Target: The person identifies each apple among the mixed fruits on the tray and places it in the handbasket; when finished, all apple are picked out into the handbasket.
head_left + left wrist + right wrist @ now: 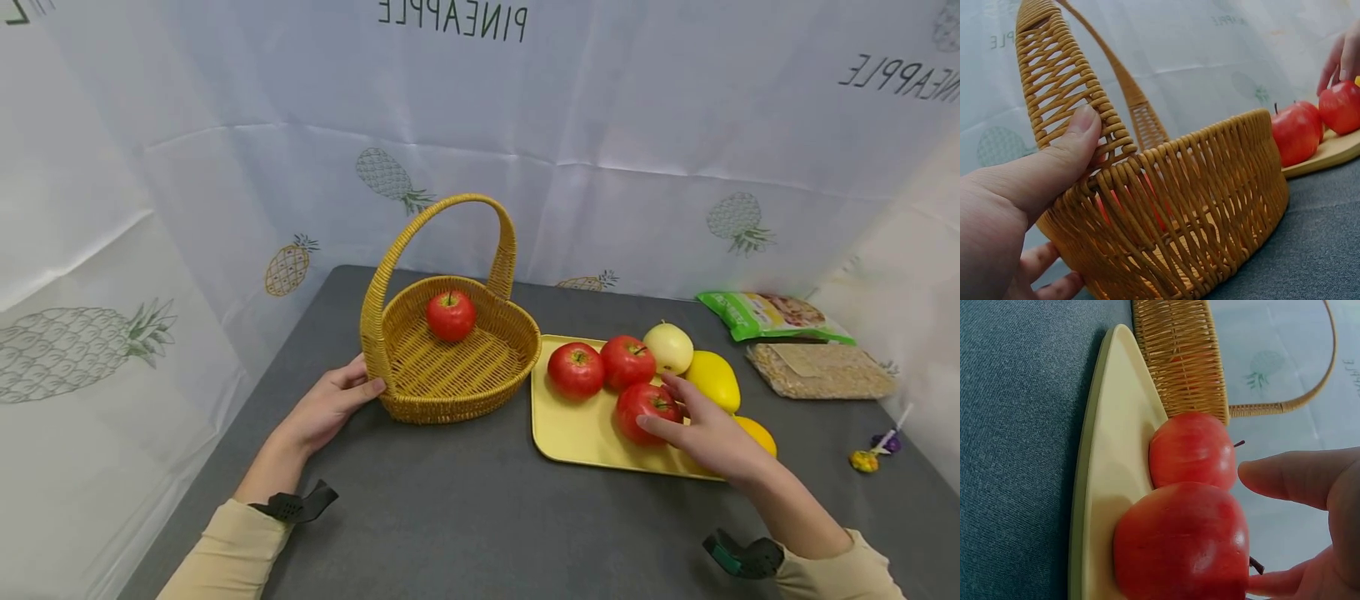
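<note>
**Reaching for the nearest apple while steadying the basket**

My right hand (712,437) is spread over the tray, fingers relaxed and apart, touching the nearest red apple (647,410) from the side and top but not yet wrapped round it. In the right wrist view the thumb hovers just beside the fruit with a gap showing, so I judge nothing is gripped yet. My left hand (330,404) holds the woven basket (450,379) where the handle meets the rim, thumb pressed over the weave and the other fingers tucked against the outer wall.

The apple sits on the yellow tray (573,429), touching the two red apples (600,367) behind it; a pale apple (668,347), a lemon (713,379) and an orange (757,433) crowd the right side. One more apple (451,316) lies in the basket already.

The risk, as I see it, is the tight packing: closing my fingers on a smooth round apple could nudge its neighbours, and the orange at the tray's edge might roll onto the grey worktop (465,517). A shallow grip could also let the apple slip.

Farther back lie a green packet (772,317), a bag of grain (821,371) and lollipops (873,450), before the pineapple-print backdrop (600,150).
</note>
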Tool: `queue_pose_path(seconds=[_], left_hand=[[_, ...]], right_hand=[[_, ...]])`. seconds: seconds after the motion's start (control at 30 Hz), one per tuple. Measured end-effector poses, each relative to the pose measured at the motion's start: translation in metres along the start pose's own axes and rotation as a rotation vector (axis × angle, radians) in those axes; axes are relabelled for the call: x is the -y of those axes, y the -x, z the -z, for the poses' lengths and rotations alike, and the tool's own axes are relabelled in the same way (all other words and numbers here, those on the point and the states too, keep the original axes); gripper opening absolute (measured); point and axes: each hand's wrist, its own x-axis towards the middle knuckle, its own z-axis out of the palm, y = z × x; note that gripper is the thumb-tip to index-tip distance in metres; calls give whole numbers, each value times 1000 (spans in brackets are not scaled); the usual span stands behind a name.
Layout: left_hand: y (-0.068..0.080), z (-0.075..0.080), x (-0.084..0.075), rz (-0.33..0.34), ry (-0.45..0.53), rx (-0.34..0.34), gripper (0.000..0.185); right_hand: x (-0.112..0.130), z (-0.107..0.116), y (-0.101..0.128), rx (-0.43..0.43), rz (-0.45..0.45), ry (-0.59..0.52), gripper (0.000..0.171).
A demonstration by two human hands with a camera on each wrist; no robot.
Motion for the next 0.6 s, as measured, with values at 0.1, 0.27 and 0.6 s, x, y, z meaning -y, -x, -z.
queue_pose_path(seconds=[0.1,0.27,0.6], left_hand=[[0,0,-1,-3,2,4,48],[-2,1,1,-21,9,15,46],[-2,1,5,-29,3,3,43]], right_hand=[[-1,-2,-2,12,-7,-36,91],[-5,-6,-4,36,0,-122,83],[-15,-12,-10,85,31,-150,85]])
